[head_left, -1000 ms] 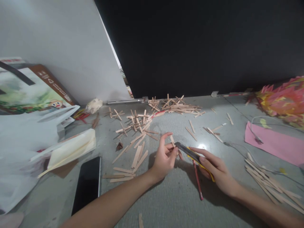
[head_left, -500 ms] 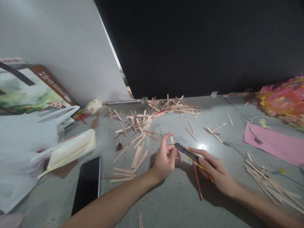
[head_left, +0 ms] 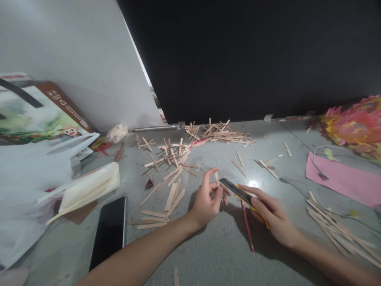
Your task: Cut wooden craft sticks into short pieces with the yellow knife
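Near the middle of the table, my left hand (head_left: 207,198) pinches a short wooden craft stick (head_left: 216,178) between thumb and fingers, its end pointing up. From the right, my right hand (head_left: 269,212) grips a yellow and black utility knife (head_left: 239,192). The blade points left, its tip close to the stick; whether they touch I cannot tell. A red pencil (head_left: 247,228) lies on the table just below the knife. Left of my left hand, loose craft sticks (head_left: 170,196) are spread out. Beyond them stand several crossed stick pieces (head_left: 171,153).
A phone (head_left: 108,234) lies left of my forearm, by plastic bags (head_left: 29,171) and a printed bag (head_left: 44,111). At right are a stick bundle (head_left: 333,228), pink paper (head_left: 342,180), a white cable (head_left: 315,159) and a pink-yellow paper craft (head_left: 357,123). A black panel (head_left: 253,59) stands behind.
The knife and my right hand have shifted very slightly right, so the blade tip sits a little farther from my left fingers. My left hand still holds the craft stick.
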The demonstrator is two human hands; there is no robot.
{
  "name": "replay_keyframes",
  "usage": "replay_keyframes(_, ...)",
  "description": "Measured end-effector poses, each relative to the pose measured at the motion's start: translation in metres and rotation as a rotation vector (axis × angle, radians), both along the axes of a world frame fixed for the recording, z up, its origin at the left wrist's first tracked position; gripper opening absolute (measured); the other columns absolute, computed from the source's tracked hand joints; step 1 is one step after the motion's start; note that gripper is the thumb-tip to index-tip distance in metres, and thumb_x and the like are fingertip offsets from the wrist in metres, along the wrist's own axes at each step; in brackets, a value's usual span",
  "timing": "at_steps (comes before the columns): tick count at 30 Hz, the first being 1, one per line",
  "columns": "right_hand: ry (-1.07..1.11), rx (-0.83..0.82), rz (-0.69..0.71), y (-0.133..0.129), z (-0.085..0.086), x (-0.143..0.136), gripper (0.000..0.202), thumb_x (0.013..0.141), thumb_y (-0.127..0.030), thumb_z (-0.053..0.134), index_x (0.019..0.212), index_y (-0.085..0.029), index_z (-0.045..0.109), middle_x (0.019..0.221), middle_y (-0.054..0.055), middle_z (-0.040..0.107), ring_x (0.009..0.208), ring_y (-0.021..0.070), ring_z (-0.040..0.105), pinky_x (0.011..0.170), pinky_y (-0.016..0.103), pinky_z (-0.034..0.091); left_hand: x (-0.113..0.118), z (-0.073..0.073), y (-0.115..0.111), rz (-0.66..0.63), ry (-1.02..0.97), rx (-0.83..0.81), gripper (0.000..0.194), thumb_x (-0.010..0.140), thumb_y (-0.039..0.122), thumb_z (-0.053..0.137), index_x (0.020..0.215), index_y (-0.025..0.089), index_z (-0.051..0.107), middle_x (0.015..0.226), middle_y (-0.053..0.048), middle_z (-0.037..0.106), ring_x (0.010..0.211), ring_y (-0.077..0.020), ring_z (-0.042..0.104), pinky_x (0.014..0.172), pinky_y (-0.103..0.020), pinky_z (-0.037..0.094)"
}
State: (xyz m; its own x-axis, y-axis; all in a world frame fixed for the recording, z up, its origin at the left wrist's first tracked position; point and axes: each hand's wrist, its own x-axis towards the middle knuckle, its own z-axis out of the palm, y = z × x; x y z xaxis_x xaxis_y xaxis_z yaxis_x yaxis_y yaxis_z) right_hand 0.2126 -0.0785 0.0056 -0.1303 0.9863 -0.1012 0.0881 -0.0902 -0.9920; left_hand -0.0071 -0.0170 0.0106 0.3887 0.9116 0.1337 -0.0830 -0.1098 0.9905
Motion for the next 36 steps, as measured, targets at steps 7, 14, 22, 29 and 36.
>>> replay_keyframes(7, -0.065, 0.024, 0.035, 0.002, 0.000, 0.000, 0.049, 0.104, -0.056, 0.053, 0.140, -0.024, 0.067, 0.076, 0.000, 0.055, 0.060, 0.0128, 0.039, 0.053, 0.026, 0.030, -0.001, -0.002, -0.001, 0.006, -0.001, 0.015, 0.059, 0.105, 0.048, 0.054, 0.151, 0.020, 0.029, 0.085, -0.005, 0.073, 0.065, -0.0147, 0.067, 0.067, -0.027, 0.051)
replay_keyframes(14, 0.058, -0.059, 0.022, 0.003, 0.002, -0.003, 0.053, 0.102, -0.058, 0.056, 0.140, -0.023, 0.067, 0.070, -0.002, 0.046, 0.058, 0.0122, 0.033, 0.051, 0.026, 0.024, -0.001, 0.000, 0.000, -0.017, -0.011, -0.013, 0.060, 0.105, 0.049, 0.054, 0.151, 0.021, 0.028, 0.087, -0.005, 0.072, 0.060, -0.0135, 0.065, 0.063, -0.026, 0.050)
replay_keyframes(22, 0.227, -0.106, -0.023, 0.006, -0.002, -0.005, 0.058, 0.102, -0.056, 0.059, 0.149, -0.021, 0.058, 0.064, -0.006, 0.034, 0.055, 0.0113, 0.030, 0.050, 0.026, 0.022, 0.000, 0.003, -0.001, -0.043, -0.008, -0.033, 0.063, 0.104, 0.049, 0.055, 0.151, 0.021, 0.025, 0.083, -0.005, 0.072, 0.058, -0.0133, 0.064, 0.061, -0.025, 0.049)
replay_keyframes(29, 0.180, -0.058, -0.087, 0.010, -0.002, 0.001, 0.055, 0.101, -0.054, 0.060, 0.145, -0.021, 0.062, 0.062, -0.005, 0.038, 0.055, 0.0121, 0.034, 0.050, 0.026, 0.026, 0.000, 0.003, -0.001, 0.003, 0.020, -0.022, 0.064, 0.104, 0.048, 0.056, 0.151, 0.019, 0.025, 0.081, -0.005, 0.073, 0.059, -0.0136, 0.063, 0.060, -0.025, 0.048)
replay_keyframes(36, 0.101, -0.064, -0.002, 0.008, 0.003, 0.001, 0.050, 0.100, -0.055, 0.061, 0.136, -0.023, 0.071, 0.072, 0.000, 0.054, 0.057, 0.0116, 0.038, 0.051, 0.026, 0.026, 0.000, 0.000, -0.001, 0.006, -0.002, -0.014, 0.062, 0.104, 0.046, 0.056, 0.151, 0.019, 0.025, 0.080, -0.004, 0.073, 0.060, -0.0137, 0.065, 0.063, -0.026, 0.050)
